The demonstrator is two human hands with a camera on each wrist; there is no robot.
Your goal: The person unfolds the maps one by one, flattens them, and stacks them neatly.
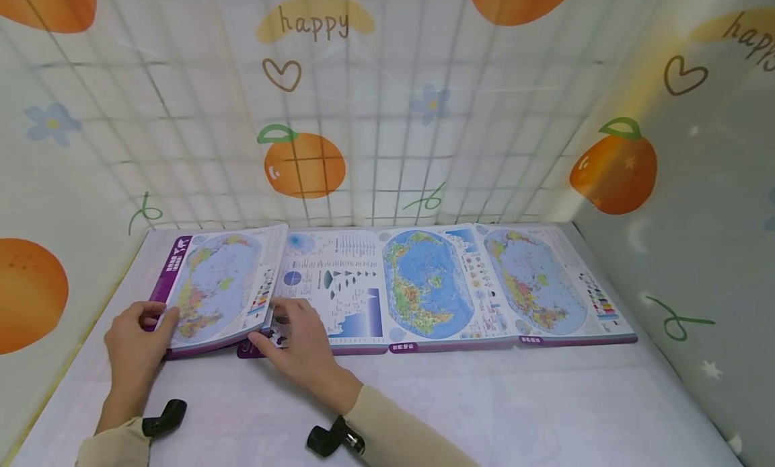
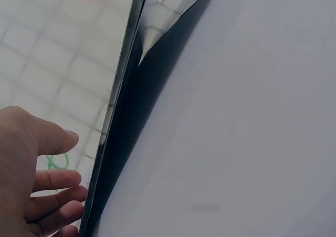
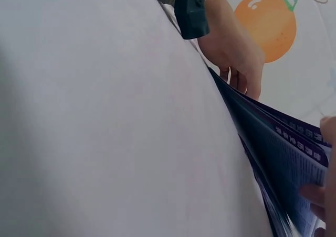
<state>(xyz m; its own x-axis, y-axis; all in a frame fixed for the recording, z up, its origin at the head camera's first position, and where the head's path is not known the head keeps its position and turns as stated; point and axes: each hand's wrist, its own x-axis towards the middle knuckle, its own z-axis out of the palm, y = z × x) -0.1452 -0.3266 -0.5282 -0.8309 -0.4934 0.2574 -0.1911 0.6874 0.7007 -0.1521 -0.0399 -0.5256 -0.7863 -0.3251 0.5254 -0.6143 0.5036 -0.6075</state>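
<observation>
A long fold-out map (image 1: 426,285) with purple edging lies across the table, its panels showing world maps, charts and small flags. The leftmost panel (image 1: 220,285) is tilted, its right edge lifted over the neighbouring panel. My right hand (image 1: 311,352) pinches this lifted panel at its lower right corner. In the right wrist view the thumb and fingers (image 3: 314,194) lie on either side of the purple-edged layers (image 3: 294,142). My left hand (image 1: 136,339) rests at the panel's left edge, thumb on top. The left wrist view shows its fingers (image 2: 58,200) loosely bent beside the edge.
The map lies on a white-covered table (image 1: 424,400), close to the back wall. A curtain printed with oranges (image 1: 305,165) hangs over a wire grid behind it. Grey side cloth (image 1: 696,252) borders the right. Black wrist devices (image 1: 165,418) sit at both cuffs.
</observation>
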